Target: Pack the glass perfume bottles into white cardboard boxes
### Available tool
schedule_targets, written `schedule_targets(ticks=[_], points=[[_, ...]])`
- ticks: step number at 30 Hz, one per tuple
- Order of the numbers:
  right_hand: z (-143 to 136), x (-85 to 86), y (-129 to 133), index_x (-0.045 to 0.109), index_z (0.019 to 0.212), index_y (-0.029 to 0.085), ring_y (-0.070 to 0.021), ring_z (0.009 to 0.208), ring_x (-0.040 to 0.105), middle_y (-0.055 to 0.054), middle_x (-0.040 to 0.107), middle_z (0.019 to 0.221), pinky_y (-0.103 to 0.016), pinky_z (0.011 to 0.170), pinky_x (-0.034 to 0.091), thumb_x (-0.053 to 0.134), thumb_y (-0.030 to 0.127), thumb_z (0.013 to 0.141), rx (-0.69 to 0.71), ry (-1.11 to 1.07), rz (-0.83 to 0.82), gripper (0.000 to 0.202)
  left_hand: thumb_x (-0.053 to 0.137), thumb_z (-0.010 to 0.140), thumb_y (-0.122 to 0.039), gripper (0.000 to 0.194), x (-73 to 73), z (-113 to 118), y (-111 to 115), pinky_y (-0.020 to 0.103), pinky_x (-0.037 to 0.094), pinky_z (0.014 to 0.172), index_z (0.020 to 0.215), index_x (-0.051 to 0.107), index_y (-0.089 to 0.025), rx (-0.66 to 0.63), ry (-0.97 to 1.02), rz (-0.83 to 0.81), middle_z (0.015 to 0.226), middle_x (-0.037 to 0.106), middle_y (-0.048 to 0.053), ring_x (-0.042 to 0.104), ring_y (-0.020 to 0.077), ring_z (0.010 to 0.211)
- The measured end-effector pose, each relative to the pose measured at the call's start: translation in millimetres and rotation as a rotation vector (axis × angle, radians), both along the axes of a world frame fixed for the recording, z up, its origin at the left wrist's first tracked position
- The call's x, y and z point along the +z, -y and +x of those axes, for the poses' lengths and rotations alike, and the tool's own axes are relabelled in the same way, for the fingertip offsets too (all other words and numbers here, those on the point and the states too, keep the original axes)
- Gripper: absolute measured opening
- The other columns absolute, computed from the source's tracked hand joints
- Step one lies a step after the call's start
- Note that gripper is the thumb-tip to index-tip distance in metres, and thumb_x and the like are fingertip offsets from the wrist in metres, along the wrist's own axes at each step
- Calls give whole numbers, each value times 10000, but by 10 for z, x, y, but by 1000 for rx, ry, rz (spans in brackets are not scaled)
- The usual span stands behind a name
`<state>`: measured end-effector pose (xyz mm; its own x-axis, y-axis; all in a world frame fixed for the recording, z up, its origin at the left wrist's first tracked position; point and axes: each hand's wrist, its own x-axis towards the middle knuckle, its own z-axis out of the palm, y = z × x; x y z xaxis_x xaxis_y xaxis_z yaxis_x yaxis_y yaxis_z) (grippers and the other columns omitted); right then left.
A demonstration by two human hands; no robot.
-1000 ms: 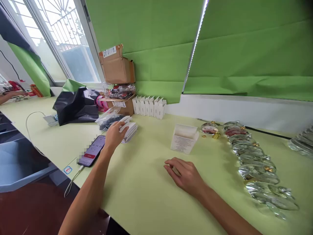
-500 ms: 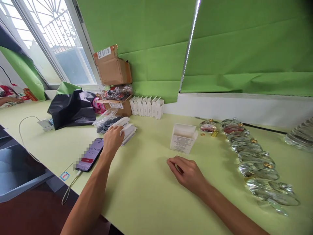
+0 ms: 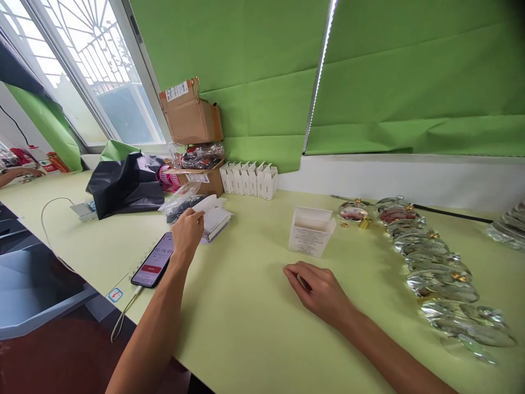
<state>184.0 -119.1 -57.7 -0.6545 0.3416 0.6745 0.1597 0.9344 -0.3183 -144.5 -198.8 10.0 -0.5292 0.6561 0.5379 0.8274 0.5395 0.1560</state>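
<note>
The phone (image 3: pixel 152 260) reads 00:14:05, while printing on the open white box (image 3: pixel 309 241) is too small to read.

The printed carton (image 3: pixel 310 241) is white (grey lettering), the tabletop (image 3: pixel 241 312) yellow-green.

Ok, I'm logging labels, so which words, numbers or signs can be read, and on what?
"00:14:05": black smartphone screen.
Unclear red mark: blue-framed white sticker on the pale green table.
Other print is too small or blurred, including on the open white cardboard box, row of slim white cartons and white paper labels.
</note>
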Motion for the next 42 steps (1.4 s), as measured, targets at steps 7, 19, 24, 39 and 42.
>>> schedule_targets(ticks=[7,19,24,39,42], points=[[-2,17,13,600,945,188,-117,585,532,-9,621,704,-252,558,390,502,161,895,-8,2,5,113,407,899,-347,345,-1,88,-55,326,427,712,1180,582,-251,-15,13,35,1009,696,77,600,263,976],[2,2,15,596,941,189,-123,603,555,-18,629,707,-256,573,400,485,161,901,-3,12,7,122,452,874,-273,262,-212,-82,-243,331,407,962,1099,574,-217,-263,128,-12,1258,587,73,541,216,1161],[4,4,15,599,945,191,-130,616,585,-21,646,719,-252,592,418,486,161,898,-3,32,17,126,591,791,-330,379,-310,-203,-282,365,405,990,1139,583,-181,-292,169,-104,1259,577,116,538,259,1158],[-2,9,14,617,926,191,-135,615,598,-30,656,709,-252,581,426,472,183,908,-11,44,24,146,638,747,-380,613,-347,-373,-271,379,410,983,1289,475,-146,-306,296,-136,1267,571,147,512,284,1200],[-4,17,18,618,909,191,-130,595,588,-25,651,694,-248,571,422,470,187,908,-14,37,28,147,651,735,-376,617,-334,-358,-291,380,432,947,1282,478,-149,-251,328,-98,1227,599,147,552,281,1148]])
